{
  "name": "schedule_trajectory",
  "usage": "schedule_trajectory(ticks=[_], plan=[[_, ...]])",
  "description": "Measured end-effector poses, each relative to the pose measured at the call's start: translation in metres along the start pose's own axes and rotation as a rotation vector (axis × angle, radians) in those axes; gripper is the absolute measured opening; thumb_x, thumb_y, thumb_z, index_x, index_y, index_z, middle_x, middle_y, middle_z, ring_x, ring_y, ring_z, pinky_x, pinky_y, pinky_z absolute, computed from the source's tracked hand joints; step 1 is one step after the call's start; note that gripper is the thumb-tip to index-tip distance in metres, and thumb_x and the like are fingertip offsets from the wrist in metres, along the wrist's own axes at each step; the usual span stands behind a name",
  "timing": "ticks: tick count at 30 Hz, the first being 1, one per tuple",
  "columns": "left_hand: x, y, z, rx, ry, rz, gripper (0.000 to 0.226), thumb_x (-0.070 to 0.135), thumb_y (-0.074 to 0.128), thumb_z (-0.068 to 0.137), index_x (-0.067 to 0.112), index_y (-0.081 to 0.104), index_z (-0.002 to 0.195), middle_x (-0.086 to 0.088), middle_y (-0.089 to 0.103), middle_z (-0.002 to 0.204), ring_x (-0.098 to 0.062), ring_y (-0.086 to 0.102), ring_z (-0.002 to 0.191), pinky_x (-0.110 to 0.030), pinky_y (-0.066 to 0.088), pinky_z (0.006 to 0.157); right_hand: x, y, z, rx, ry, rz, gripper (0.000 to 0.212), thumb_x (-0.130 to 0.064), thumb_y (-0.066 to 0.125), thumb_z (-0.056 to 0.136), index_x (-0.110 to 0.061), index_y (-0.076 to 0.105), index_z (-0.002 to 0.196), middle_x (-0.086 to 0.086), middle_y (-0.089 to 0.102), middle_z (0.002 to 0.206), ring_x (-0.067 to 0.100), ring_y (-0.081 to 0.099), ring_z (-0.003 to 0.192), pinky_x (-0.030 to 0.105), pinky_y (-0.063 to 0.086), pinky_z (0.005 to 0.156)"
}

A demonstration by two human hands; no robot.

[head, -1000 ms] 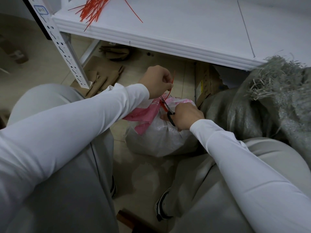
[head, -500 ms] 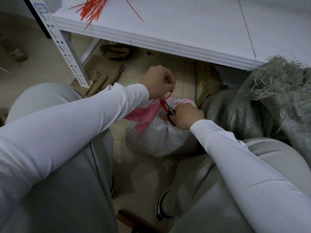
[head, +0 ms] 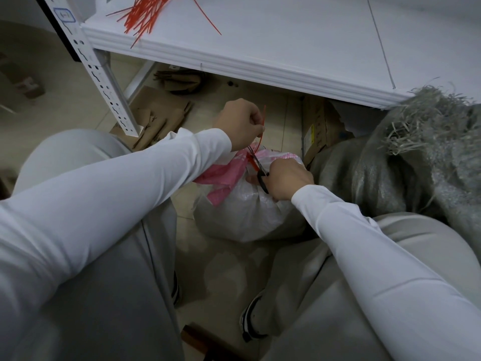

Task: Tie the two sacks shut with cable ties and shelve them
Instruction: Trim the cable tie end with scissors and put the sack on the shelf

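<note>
- The left hand [head: 240, 123] pinches the tail of a red cable tie [head: 264, 121], fingers curled tight on it
- The right hand [head: 286, 179] grips scissors [head: 257, 165], blades at the tie
- The white sack [head: 247, 212] sits on the floor between the knees, the grey sack [head: 390, 178] beside it
- Spare ties [head: 145, 14] lie on the shelf [head: 286, 48]

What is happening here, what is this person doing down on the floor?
A person is crouching over a white sack on the floor. Its neck is bound with a red cable tie. The left hand pinches the tie's loose tail and holds it up, while the right hand holds scissors at the tail near the neck. A grey sack with a frayed top waits beside it. Spare red ties lie on the shelf.
</note>
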State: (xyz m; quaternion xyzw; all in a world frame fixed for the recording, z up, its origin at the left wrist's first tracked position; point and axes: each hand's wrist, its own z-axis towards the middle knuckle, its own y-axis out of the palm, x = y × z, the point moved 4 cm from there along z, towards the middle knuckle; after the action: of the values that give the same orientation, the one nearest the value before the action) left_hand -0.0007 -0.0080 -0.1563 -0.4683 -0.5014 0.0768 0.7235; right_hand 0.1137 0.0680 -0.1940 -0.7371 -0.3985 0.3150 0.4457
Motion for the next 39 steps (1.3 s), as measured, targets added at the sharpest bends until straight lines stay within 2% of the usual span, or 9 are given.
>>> schedule_trajectory(ticks=[8, 12, 15, 19, 23, 27, 33, 36, 39], plan=[[0.008, -0.001, -0.005, -0.024, 0.048, -0.03, 0.005, 0.013, 0.067, 0.082, 0.015, 0.071, 0.078, 0.0, 0.069, 0.08, -0.012, 0.064, 0.076, -0.026, 0.054, 0.075, 0.007, 0.002, 0.004, 0.077, -0.007, 0.064, 0.032, -0.047, 0.056, 0.094, -0.016, 0.059, 0.09, 0.002, 0.056, 0.081, 0.019, 0.055, 0.076, 0.025, 0.04, 0.061], [0.011, 0.002, -0.011, -0.028, 0.081, 0.011, 0.006, 0.015, 0.066, 0.084, 0.012, 0.072, 0.084, 0.005, 0.062, 0.076, -0.001, 0.052, 0.065, -0.007, 0.034, 0.056, 0.003, 0.003, 0.003, 0.011, -0.045, 0.038, 0.032, -0.043, 0.052, 0.096, -0.014, 0.059, 0.087, 0.003, 0.058, 0.082, 0.02, 0.057, 0.08, 0.029, 0.044, 0.071], [0.009, 0.001, -0.009, -0.02, 0.086, 0.007, 0.006, 0.014, 0.067, 0.083, 0.011, 0.072, 0.083, 0.007, 0.061, 0.073, -0.001, 0.053, 0.064, -0.01, 0.04, 0.059, -0.001, 0.0, 0.002, 0.016, -0.029, 0.028, 0.029, -0.04, 0.048, 0.098, -0.014, 0.058, 0.092, 0.004, 0.058, 0.089, 0.021, 0.056, 0.084, 0.029, 0.042, 0.074], [0.002, -0.004, -0.002, 0.009, 0.06, -0.015, 0.009, 0.013, 0.067, 0.081, 0.018, 0.069, 0.074, 0.0, 0.07, 0.078, -0.013, 0.066, 0.075, -0.03, 0.056, 0.077, -0.004, -0.003, 0.002, 0.038, -0.007, 0.037, 0.031, -0.036, 0.048, 0.1, -0.011, 0.064, 0.107, 0.006, 0.064, 0.103, 0.023, 0.061, 0.097, 0.029, 0.043, 0.08], [-0.002, -0.003, 0.001, 0.036, 0.018, -0.01, 0.007, 0.014, 0.066, 0.082, 0.015, 0.07, 0.076, -0.003, 0.072, 0.083, -0.016, 0.067, 0.078, -0.034, 0.057, 0.079, -0.003, -0.006, -0.001, 0.108, -0.007, 0.004, 0.02, -0.029, 0.051, 0.099, -0.013, 0.062, 0.101, 0.005, 0.058, 0.092, 0.021, 0.057, 0.084, 0.03, 0.046, 0.077], [0.0, -0.015, 0.006, 0.134, -0.03, -0.068, 0.007, 0.016, 0.067, 0.081, 0.011, 0.072, 0.08, -0.002, 0.071, 0.083, -0.017, 0.066, 0.08, -0.034, 0.056, 0.079, 0.003, -0.012, 0.001, 0.173, 0.011, 0.03, 0.018, -0.018, 0.055, 0.096, -0.016, 0.063, 0.112, 0.001, 0.052, 0.083, 0.02, 0.052, 0.076, 0.03, 0.043, 0.071], [-0.002, -0.033, 0.014, 0.222, -0.112, -0.312, 0.009, 0.016, 0.064, 0.085, 0.008, 0.07, 0.084, -0.006, 0.073, 0.087, -0.016, 0.067, 0.082, -0.031, 0.055, 0.081, 0.018, -0.022, -0.001, 0.065, 0.059, 0.083, 0.032, -0.048, 0.063, 0.088, -0.016, 0.059, 0.082, 0.003, 0.058, 0.076, 0.022, 0.06, 0.074, 0.032, 0.049, 0.065], [0.003, -0.044, 0.014, 0.255, -0.118, -0.486, 0.009, 0.011, 0.058, 0.091, 0.008, 0.063, 0.084, -0.004, 0.073, 0.084, -0.003, 0.064, 0.065, -0.014, 0.049, 0.058, 0.025, -0.037, 0.001, 0.148, 0.107, 0.18, 0.037, -0.051, 0.064, 0.086, -0.018, 0.055, 0.072, 0.003, 0.058, 0.075, 0.023, 0.06, 0.073, 0.031, 0.048, 0.063], [0.006, -0.056, 0.015, 0.301, -0.12, -0.625, 0.011, 0.006, 0.053, 0.093, 0.006, 0.059, 0.083, -0.002, 0.071, 0.079, 0.001, 0.063, 0.056, -0.009, 0.044, 0.05, 0.027, -0.057, 0.002, 0.286, 0.134, 0.36, 0.035, -0.042, 0.068, 0.086, -0.02, 0.051, 0.065, 0.003, 0.057, 0.073, 0.025, 0.058, 0.073, 0.031, 0.044, 0.061]])
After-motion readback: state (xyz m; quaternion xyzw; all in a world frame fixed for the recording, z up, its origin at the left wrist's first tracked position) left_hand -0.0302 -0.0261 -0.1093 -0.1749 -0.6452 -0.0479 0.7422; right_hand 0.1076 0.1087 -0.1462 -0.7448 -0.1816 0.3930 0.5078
